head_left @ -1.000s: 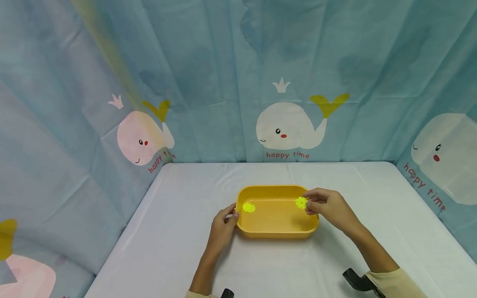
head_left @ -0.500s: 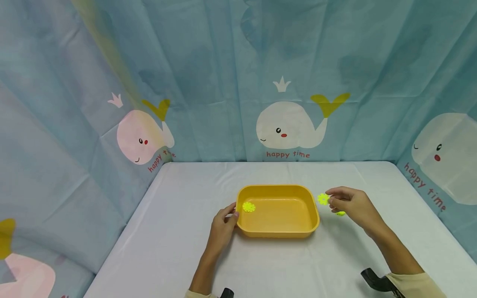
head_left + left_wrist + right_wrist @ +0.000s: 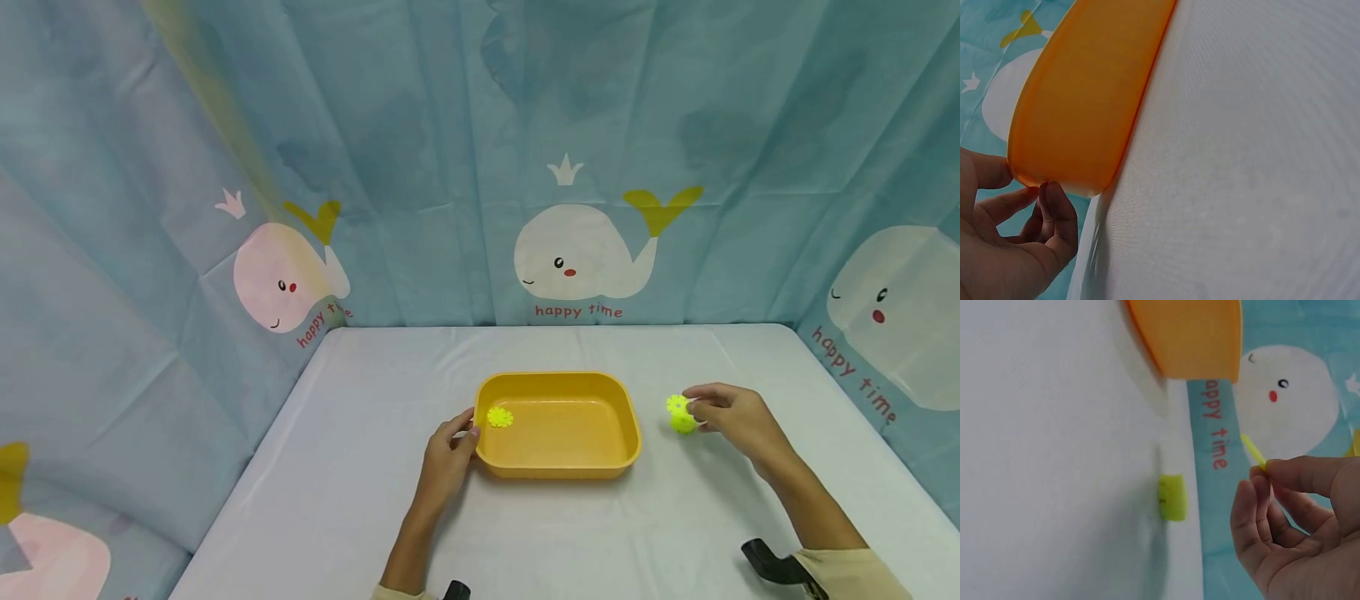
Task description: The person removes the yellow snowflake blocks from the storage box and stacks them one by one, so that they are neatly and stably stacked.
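Observation:
My left hand (image 3: pixel 447 467) holds the left end of a yellow plastic tray (image 3: pixel 558 467), its thumb and fingertips at the rim and end wall. In the left wrist view, the tray (image 3: pixel 1085 100) extends upward from the curled fingers. One bright yellow flower-shaped disc (image 3: pixel 500 417) lies inside the tray near its left end. To the right of the tray, my right hand (image 3: pixel 738 421) pinches another flower-shaped disc (image 3: pixel 677 404) between thumb and fingers. The right wrist view shows this thin disc (image 3: pixel 1251 450) edge-on, raised above the table. Beside it stands a short yellow-green stack of discs (image 3: pixel 1172 497).
A white cloth covers the table (image 3: pixel 360 467). Behind and to the left hangs a blue curtain (image 3: pixel 420 167) with whale prints, meeting the table's back edge. A black wrist mount (image 3: pixel 772 565) juts out by the right sleeve.
My right hand has moved right, carrying the pinched disc from over the tray's right end to the stack on the table. My left hand and the tray have stayed in place.

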Motion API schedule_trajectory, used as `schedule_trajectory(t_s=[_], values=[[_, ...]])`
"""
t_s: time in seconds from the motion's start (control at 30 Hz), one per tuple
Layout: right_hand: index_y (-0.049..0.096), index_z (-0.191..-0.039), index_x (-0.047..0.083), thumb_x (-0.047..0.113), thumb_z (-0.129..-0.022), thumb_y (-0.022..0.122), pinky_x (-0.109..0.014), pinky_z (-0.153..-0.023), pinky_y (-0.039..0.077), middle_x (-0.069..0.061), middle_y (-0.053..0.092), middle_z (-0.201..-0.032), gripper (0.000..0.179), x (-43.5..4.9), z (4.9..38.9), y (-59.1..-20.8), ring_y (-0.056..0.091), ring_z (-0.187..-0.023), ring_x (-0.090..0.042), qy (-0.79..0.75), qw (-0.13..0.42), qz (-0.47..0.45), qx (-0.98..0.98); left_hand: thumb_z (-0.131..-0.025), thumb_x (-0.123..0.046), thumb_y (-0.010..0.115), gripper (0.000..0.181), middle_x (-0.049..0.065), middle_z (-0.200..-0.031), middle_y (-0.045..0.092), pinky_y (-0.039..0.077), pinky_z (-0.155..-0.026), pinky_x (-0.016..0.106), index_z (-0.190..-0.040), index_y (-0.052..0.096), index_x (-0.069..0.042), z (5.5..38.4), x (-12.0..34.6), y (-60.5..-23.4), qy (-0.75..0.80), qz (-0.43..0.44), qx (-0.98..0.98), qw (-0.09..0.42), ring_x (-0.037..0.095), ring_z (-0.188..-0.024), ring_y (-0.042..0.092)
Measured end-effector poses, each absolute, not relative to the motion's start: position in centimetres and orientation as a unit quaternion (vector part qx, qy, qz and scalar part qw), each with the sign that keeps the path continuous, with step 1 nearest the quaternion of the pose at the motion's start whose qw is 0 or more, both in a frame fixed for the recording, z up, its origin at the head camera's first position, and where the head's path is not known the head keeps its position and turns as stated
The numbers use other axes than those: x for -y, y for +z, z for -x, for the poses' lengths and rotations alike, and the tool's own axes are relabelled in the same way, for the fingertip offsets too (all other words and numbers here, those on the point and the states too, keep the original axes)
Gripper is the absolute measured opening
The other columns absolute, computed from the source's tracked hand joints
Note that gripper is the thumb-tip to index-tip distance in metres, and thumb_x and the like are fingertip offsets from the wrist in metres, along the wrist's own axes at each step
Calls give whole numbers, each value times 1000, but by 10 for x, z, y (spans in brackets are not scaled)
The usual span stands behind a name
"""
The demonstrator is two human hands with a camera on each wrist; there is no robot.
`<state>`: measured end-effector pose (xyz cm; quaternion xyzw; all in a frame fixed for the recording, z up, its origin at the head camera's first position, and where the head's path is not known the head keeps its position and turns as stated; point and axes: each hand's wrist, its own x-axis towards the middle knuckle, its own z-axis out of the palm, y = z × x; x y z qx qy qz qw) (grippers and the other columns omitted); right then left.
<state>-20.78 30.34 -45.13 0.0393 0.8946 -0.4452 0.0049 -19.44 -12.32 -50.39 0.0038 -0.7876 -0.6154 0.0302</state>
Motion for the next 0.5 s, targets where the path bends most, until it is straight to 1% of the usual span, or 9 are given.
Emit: schedule_trajectory(t_s=[0.1, 0.3, 0.5], values=[[63, -139, -7, 23, -108, 59, -37, -84, 66, -25, 70, -125, 43, -308, 210, -455, 74, -100, -27, -448, 12, -53, -892, -108, -20, 61, 44, 14, -129, 59, 62, -85, 24, -149, 61, -7, 194, 123, -504, -617, 0, 786, 30, 29, -111, 68], [61, -138, -10, 21, -108, 58, -32, -80, 65, -25, 70, -123, 43, -318, 213, -461, 74, -98, -26, -454, 28, -68, -888, -107, -18, 61, 43, 14, -128, 59, 62, -85, 24, -149, 61, -7, 194, 124, -504, -621, -1, 784, 31, 31, -112, 69], [62, -137, -10, 22, -107, 58, -28, -77, 64, -34, 60, -139, 44, -324, 215, -466, 73, -98, -21, -457, 42, -80, -885, -108, -17, 60, 43, 15, -128, 59, 62, -85, 24, -150, 61, -6, 194, 123, -504, -616, -2, 787, 32, 31, -111, 68]])
